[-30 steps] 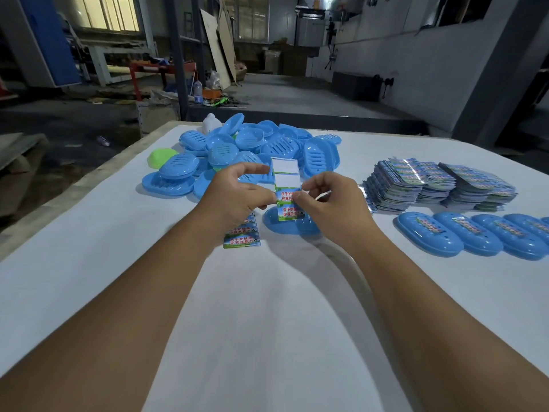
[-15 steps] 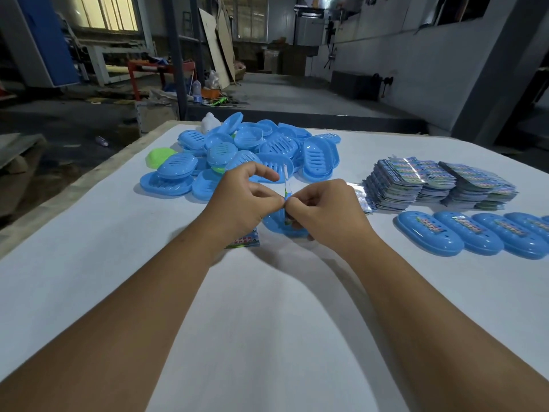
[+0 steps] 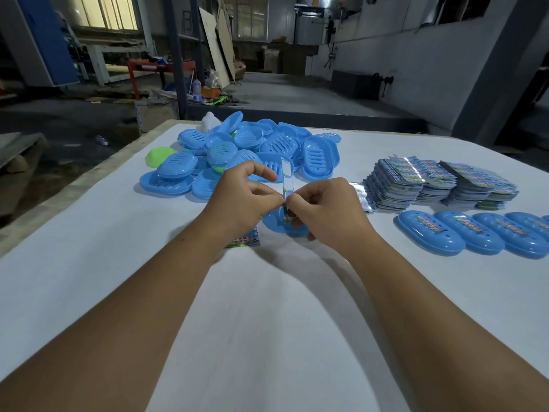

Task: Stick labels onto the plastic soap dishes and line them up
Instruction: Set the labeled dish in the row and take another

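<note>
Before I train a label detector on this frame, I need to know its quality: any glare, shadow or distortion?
Head view: wide-angle lens bends the white table edges; forearms cast soft shadows on it; glare streaks the label stacks and labelled soap dishes; the label strip, pinched by the left hand and right hand, is slightly blurred; bright windows wash out the far left.

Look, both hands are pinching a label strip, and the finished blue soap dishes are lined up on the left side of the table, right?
Not quite. The head view shows both hands pinching the label strip, but the finished soap dishes are lined up on the right side of the table.
</note>
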Demonstrator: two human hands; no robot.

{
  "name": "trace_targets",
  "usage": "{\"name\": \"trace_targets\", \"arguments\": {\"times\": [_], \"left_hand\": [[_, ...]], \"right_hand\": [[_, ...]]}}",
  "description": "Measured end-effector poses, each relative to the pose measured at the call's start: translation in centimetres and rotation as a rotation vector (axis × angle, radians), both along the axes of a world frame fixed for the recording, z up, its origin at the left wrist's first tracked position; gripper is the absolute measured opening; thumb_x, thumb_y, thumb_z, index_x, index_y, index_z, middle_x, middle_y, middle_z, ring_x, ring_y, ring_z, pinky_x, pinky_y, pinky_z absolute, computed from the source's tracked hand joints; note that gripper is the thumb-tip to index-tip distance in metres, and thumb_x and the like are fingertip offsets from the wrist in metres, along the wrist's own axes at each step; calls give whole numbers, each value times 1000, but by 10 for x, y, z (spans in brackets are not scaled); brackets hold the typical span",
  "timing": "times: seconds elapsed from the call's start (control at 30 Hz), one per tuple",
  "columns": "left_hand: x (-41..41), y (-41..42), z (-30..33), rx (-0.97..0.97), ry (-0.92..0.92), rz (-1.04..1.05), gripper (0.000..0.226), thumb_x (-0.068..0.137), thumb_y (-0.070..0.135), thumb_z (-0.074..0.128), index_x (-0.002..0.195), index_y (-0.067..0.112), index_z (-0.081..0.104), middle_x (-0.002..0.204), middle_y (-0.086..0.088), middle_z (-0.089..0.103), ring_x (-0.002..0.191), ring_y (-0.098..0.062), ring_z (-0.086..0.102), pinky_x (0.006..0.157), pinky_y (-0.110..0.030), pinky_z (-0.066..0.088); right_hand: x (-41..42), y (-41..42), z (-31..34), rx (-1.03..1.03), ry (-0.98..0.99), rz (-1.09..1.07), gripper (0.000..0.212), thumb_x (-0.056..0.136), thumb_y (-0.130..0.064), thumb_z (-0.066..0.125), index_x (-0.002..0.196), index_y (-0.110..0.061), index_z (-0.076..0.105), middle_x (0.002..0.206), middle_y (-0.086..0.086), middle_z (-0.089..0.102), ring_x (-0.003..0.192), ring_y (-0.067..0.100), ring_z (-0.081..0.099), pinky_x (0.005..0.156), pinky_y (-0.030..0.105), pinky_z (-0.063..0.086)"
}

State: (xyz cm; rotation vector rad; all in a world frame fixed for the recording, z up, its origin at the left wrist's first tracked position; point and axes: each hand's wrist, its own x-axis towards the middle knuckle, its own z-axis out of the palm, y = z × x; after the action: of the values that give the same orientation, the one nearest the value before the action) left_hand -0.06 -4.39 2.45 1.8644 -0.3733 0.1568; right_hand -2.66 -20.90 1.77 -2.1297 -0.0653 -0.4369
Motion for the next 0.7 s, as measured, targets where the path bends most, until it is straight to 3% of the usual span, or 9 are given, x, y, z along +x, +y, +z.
{"name": "trace_targets", "arguments": {"times": [0.1, 0.23, 0.33, 0.5, 0.7], "left_hand": [[1, 0, -1, -11, 9, 31, 26, 78, 11, 76, 98, 22, 63, 75, 6, 77, 67, -6, 67, 58, -11, 51], [6, 1, -3, -13, 42, 134, 23, 76, 12, 75, 94, 22, 64, 73, 3, 75, 58, -5, 60, 50, -16, 49], [11, 3, -5, -25, 69, 184, 17, 77, 12, 73, 89, 20, 65, 75, -3, 75, 59, -10, 59, 53, -20, 48], [18, 6, -7, -34, 108, 249, 5, 77, 13, 68, 81, 17, 68, 62, 9, 71, 54, -3, 58, 45, -15, 44], [24, 10, -10, 40, 155, 309, 7, 78, 16, 61, 74, 17, 66, 68, 0, 67, 66, -18, 60, 66, -31, 52]], "right_hand": [[2, -2, 0, 37, 10, -8, 22, 83, -21, 65, 66, -13, 75, 61, -1, 73, 64, 30, 73, 43, 32, 56], [4, -7, 0, 47, 27, -17, 23, 84, -19, 63, 65, -14, 76, 60, -2, 73, 66, 32, 73, 44, 30, 55], [5, -9, 0, 71, 32, -32, 24, 84, -18, 63, 64, -15, 75, 61, -1, 73, 69, 34, 73, 45, 30, 56], [7, -16, 0, 118, 51, -67, 20, 83, -18, 64, 67, -12, 76, 61, 1, 73, 64, 26, 74, 43, 25, 50], [8, -21, 0, 134, 59, -104, 21, 82, -15, 65, 65, -10, 75, 61, 2, 72, 55, 11, 72, 41, 22, 47]]}}
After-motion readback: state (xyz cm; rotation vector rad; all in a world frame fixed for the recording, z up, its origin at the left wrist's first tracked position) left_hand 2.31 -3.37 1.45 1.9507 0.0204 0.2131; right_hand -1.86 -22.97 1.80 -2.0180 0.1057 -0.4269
